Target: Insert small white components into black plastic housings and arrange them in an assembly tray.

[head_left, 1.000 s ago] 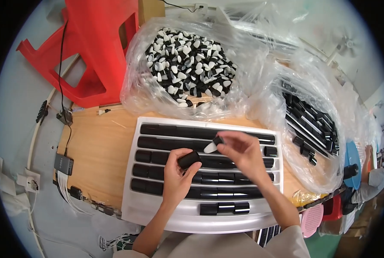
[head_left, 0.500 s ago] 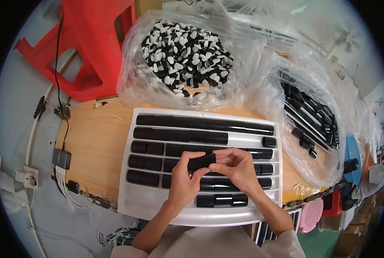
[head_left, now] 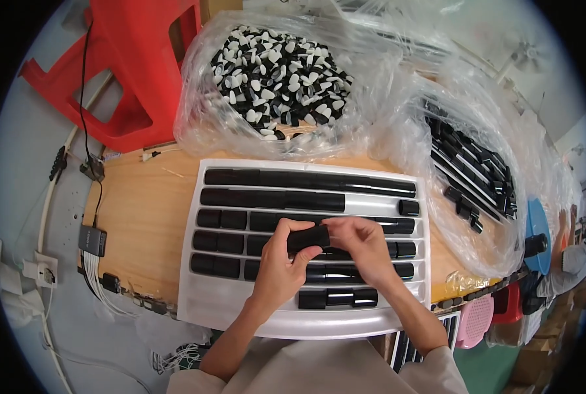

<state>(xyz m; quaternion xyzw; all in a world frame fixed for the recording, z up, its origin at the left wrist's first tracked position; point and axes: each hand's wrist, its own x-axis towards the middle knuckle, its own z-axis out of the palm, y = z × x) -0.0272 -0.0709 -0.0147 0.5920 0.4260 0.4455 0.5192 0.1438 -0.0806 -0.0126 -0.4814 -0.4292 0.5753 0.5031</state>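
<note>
My left hand (head_left: pixel 282 262) grips a short black cylindrical piece (head_left: pixel 309 239), thumb along its near side and fingers behind it. At the right end of this piece is my right hand (head_left: pixel 359 241), its fingers bent and pressed together; whether they pinch the end or a small part there is hidden. Both hands hover over the middle of a white tray (head_left: pixel 194 299) with long slots. Black cylindrical pieces (head_left: pixel 273 197) lie end to end in the slots. A single short black piece (head_left: pixel 408 208) sits at the right of the second slot, and a short row (head_left: pixel 338 298) rests in the nearest one.
Beyond the tray, a clear plastic bag (head_left: pixel 191 125) holds many small black and white pieces (head_left: pixel 280 79). Another bag at the right holds black tubes (head_left: pixel 467 164). A red plastic stool (head_left: pixel 135 72) stands far left. A grey box with cables (head_left: pixel 92 241) sits at the table's left edge.
My right hand has turned and shifted slightly, its thumb coming off the front of the black piece toward the end. My left hand keeps its grip. The whole view has shifted a little.
</note>
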